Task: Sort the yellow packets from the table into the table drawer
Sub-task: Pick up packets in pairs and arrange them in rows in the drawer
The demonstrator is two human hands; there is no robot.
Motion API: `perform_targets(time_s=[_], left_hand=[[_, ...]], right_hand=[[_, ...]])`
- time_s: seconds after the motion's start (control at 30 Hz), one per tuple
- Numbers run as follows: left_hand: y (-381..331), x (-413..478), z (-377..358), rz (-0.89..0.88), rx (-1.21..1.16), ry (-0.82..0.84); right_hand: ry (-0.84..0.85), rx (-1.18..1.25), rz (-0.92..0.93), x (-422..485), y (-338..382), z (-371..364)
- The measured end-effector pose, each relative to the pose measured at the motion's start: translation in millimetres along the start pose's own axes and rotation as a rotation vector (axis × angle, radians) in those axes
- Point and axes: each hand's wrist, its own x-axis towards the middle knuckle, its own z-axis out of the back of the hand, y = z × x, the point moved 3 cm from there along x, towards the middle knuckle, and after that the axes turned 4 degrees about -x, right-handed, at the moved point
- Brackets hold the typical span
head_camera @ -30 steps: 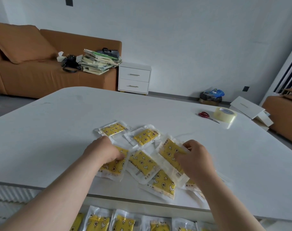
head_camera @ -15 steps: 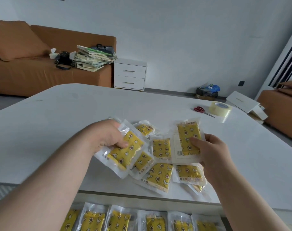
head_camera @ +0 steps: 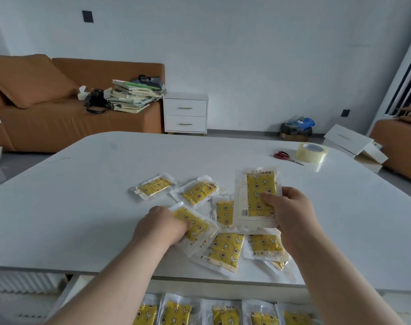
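Here the desk (head_camera: 82, 207) holds a loose pile of packets (head_camera: 223, 250), and more lie in the open drawer (head_camera: 69, 293) below. The right hand (head_camera: 291, 214) pinches a raised packet (head_camera: 258, 195); the left hand (head_camera: 162, 227) curls round a low packet (head_camera: 194, 222) on the pile. They look light, bendy and slippery, so grip the yellow middle.
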Motion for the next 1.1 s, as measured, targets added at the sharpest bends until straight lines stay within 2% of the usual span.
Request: perform_targets(time_s=[0.07,0.2,0.27,0.4,0.5,0.57,0.67,0.73,0.87,1.0,1.1], left_hand=[[-6,-10,-3,-0.002,0.152,-0.025],[-18,-17,-23,0.042,0.166,-0.103],[-24,-13,-27,0.009,0.225,-0.123],[-32,6,-28,-0.18,0.168,0.059],[-27,16,-22,-0.18,-0.015,0.212],[-26,17,-21,-0.156,-0.067,0.167],[-30,12,-22,-0.122,0.234,-0.035],[-34,9,-25,-0.093,0.277,-0.053],[-37,16,-29,-0.013,0.121,0.048],[-36,16,-24,-0.033,-0.015,0.077],[-26,22,-18,-0.02,-0.274,0.091]], right_hand=[[0.006,0.014,-0.004,-3,2,1],[-0.007,0.024,0.002,-7,2,11],[-0.014,0.021,0.003,-8,2,18],[-0.031,0.011,0.021,-5,2,30],[-0.042,0.013,0.021,-2,1,33],[-0.045,0.011,0.018,-1,0,32],[-0.043,0.0,0.012,-2,-1,28],[-0.045,-0.008,0.011,-3,-1,26],[-0.083,-0.024,0.022,-2,0,30],[-0.149,-0.008,0.028,1,1,39],[-0.153,0.017,-0.009,5,-1,45]])
